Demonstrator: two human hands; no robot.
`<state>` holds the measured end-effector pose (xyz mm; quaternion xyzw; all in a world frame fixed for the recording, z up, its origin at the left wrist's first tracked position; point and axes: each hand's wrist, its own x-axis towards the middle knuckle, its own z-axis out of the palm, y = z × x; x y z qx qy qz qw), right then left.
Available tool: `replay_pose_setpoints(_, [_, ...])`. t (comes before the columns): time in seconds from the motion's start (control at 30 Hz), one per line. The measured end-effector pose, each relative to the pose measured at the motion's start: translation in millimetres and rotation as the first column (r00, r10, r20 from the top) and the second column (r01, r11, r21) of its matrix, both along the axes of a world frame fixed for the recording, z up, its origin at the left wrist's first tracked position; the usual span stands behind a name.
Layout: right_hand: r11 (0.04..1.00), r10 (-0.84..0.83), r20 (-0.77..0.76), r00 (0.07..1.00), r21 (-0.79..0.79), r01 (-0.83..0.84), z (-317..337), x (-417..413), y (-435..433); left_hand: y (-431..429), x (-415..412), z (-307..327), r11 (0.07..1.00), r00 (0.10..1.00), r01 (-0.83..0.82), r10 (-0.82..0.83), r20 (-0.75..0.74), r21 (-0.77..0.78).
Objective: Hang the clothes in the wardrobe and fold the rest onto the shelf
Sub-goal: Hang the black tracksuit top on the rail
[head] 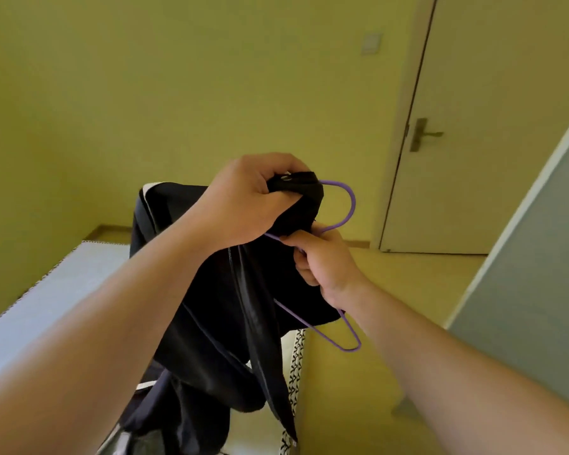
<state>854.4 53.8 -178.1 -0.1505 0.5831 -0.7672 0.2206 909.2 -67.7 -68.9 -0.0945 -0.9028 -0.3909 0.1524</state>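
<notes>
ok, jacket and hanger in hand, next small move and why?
Probably slide the bare end of the purple hanger into a shoulder: the left hand grips the black jacket bunched by the hook, the right hand holds the hanger near its neck, and one end sticks out below the fabric.

No text, label, brand or number can be read on anything in view

Reaching forward with bare left arm (96, 323) and right arm (457, 372). Gripping the black jacket (217, 290) with the left hand (243, 201), beside the hook of the purple hanger (353, 203). Holding the hanger below its hook with the right hand (324, 261), fingers (304, 270) curled round the wire.
</notes>
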Motion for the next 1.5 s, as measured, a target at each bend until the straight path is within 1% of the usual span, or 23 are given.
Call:
replay_pose_setpoints(0.07, [0.997,-0.073,0.005,0.997,0.017,0.073,1,-4,18,15,-13,1,0.997,0.997,0.071,-0.071,-0.005,0.019])
replay_pose_setpoints(0.23, [0.958,-0.286,0.033,0.958,0.034,0.285,-1,-9,72,56,-40,1,0.974,0.974,0.225,-0.225,-0.004,-0.004])
replay_pose_setpoints(0.4, [0.894,-0.446,0.022,0.895,0.066,0.443,-10,0,125,103,-59,-1,0.917,0.921,0.388,-0.388,0.025,-0.096])
replay_pose_setpoints(0.5, [0.849,-0.526,0.015,0.850,0.072,0.524,-15,12,154,133,-67,-7,0.876,0.894,0.444,-0.446,0.036,-0.188])
replay_pose_setpoints(0.63, [0.803,-0.588,-0.011,0.808,0.111,0.586,-18,29,191,167,-71,-15,0.802,0.867,0.485,-0.494,0.069,-0.349])
replay_pose_setpoints(0.73, [0.767,-0.633,-0.007,0.774,0.135,0.628,-20,40,216,189,-71,-19,0.753,0.849,0.513,-0.514,0.118,-0.411])
replay_pose_setpoints(0.9, [0.731,-0.677,0.025,0.736,0.142,0.668,-19,54,253,227,-71,-31,0.681,0.807,0.576,-0.561,0.183,-0.452])
replay_pose_setpoints(1.0, [0.705,-0.700,0.014,0.714,0.169,0.688,-18,60,273,249,-73,-41,0.627,0.777,0.614,-0.589,0.225,-0.479])
replay_pose_setpoints(1.13, [0.674,-0.725,-0.005,0.689,0.200,0.711,-18,73,298,273,-76,-59,0.529,0.681,0.713,-0.678,0.277,-0.459])
replay_pose_setpoints(1.2, [0.650,-0.752,0.014,0.659,0.182,0.738,-19,81,313,285,-78,-69,0.476,0.616,0.761,-0.743,0.261,-0.441])
replay_pose_setpoints(1.3, [0.607,-0.791,0.042,0.610,0.171,0.776,-21,94,334,308,-78,-84,0.400,0.544,0.783,-0.812,0.212,-0.477])
replay_pose_setpoints(1.37, [0.566,-0.823,0.060,0.565,0.158,0.809,-21,103,349,327,-73,-93,0.403,0.536,0.755,-0.834,0.131,-0.517])
replay_pose_setpoints(1.43, [0.514,-0.858,0.077,0.508,0.147,0.845,-20,111,363,348,-67,-98,0.439,0.545,0.714,-0.837,0.039,-0.546])
replay_pose_setpoints(1.5, [0.484,-0.875,0.088,0.477,0.135,0.864,-17,119,375,370,-61,-101,0.475,0.555,0.684,-0.831,-0.028,-0.554])
